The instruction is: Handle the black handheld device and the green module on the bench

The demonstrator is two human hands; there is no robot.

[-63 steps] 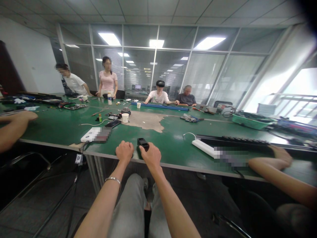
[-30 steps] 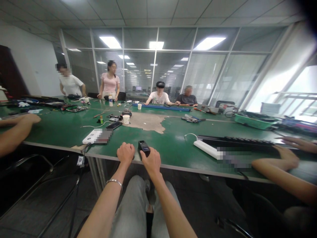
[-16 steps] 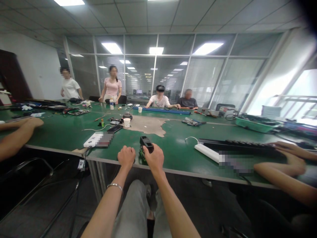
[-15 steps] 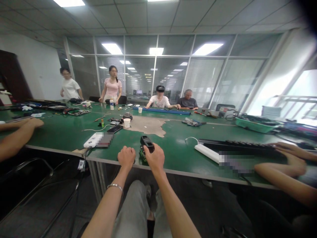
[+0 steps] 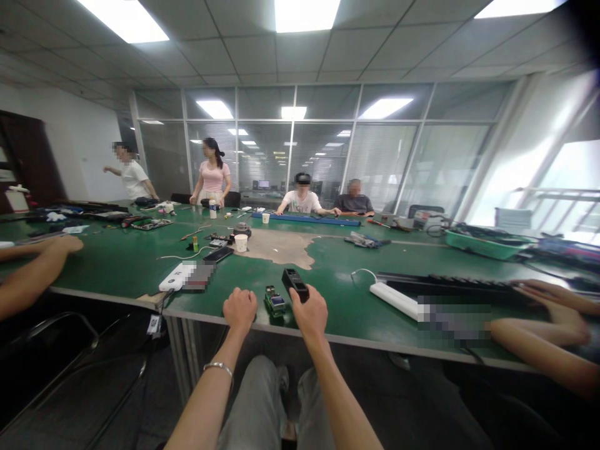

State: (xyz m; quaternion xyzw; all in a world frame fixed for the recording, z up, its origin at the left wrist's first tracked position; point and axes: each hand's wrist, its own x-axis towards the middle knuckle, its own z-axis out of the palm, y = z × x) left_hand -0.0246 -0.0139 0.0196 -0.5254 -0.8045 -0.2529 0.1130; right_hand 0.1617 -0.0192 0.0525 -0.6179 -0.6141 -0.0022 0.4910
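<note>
Evidently sits at v. large table [image 5: 337, 262], smooth green top w/ pale metal-looking edging; extends both arms over near edge, prob. to work close in. Off to far right, sees shallow green plastic-looking basket [image 5: 482, 249], heaped w/ dark tangled stuff. Approx. mid-table, sees brown patch [image 5: 276, 248], flat, dull, ragged-edged; can't tell if sheet or bare tabletop. Has long white power strip [image 5: 394, 300] to right of hands, slim, rounded, smooth, presumably placed there for easy reach.

Holds right hand [image 5: 310, 307] above tabletop, nr. edge, w/ thumb and fingers clamped on black casing [image 5: 295, 284]; can't see most fingertips. Tilts casing, oblong, hard-looking, w/ window-like cutouts on top; prob. grips near end to leave cutouts in view. Curls left hand [image 5: 240, 307] into fist at table edge, fingers together; can't tell re. contents. Has small green circuit board [image 5: 274, 304] on tabletop betw. hands, just left of casing, apart from left fist; sees bumpy, stepped parts and small flat screen-like panel on it. Prob. has it there for access from either side.
</note>
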